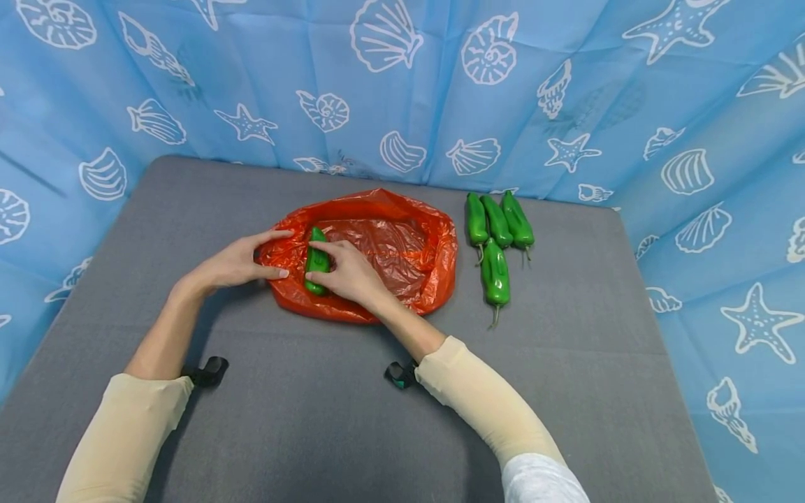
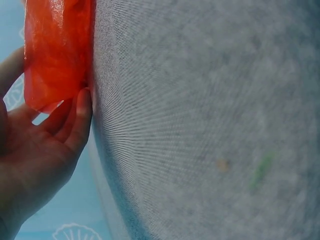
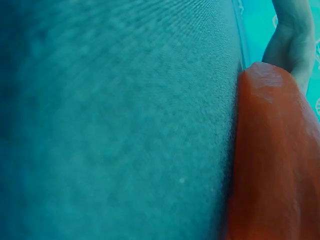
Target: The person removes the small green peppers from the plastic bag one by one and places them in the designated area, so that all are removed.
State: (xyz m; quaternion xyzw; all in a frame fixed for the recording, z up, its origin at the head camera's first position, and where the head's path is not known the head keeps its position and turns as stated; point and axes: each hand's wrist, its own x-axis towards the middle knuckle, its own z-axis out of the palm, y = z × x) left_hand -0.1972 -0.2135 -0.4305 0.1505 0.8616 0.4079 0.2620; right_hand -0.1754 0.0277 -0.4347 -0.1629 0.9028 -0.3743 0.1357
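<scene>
An orange-red plastic bag (image 1: pixel 434 293) lies spread with its mouth up and its rim raised in the head view. Inside, near its left end, a green pepper (image 1: pixel 318 260) stands lengthwise away from me. My right hand (image 1: pixel 346 274) reaches over the near rim and pinches this pepper between thumb and fingers. At the bag's left end my left hand (image 1: pixel 233 264) holds the rim, thumb and fingertips on the plastic. The left wrist view shows the left hand's fingers (image 2: pixel 82 112) against the bag's side (image 2: pixel 57 55). The right hand's grip is hidden in the right wrist view, behind the bag's wall (image 3: pixel 272 160).
Several more green peppers (image 1: pixel 497 272) lie to the right of the bag, most of them side by side in a row and one nearer to me. The grey table (image 1: pixel 302 419) ends at a blue curtain (image 1: pixel 434 84) with white shells and starfish.
</scene>
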